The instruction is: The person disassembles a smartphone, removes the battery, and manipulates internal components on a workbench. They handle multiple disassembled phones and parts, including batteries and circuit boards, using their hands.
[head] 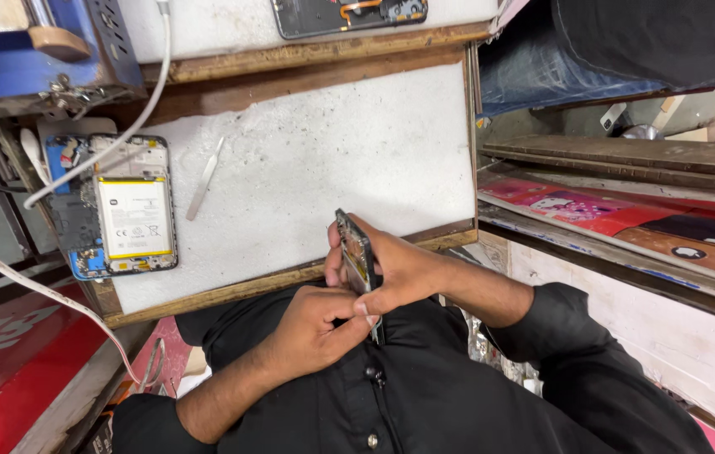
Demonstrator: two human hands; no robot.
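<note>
I hold a dark phone frame edge-on over my lap, just off the near edge of the white foam work board. My right hand wraps around the frame from the right, fingers along its back. My left hand comes up from below, thumb and fingertips pinching the frame's lower end. Its face is turned away, so I cannot see what is on it.
An opened phone with a white battery lies at the board's left, a white cable draped over it. Metal tweezers rest beside it. Another opened phone sits at the top. A blue device is top left, shelves with pink packages right.
</note>
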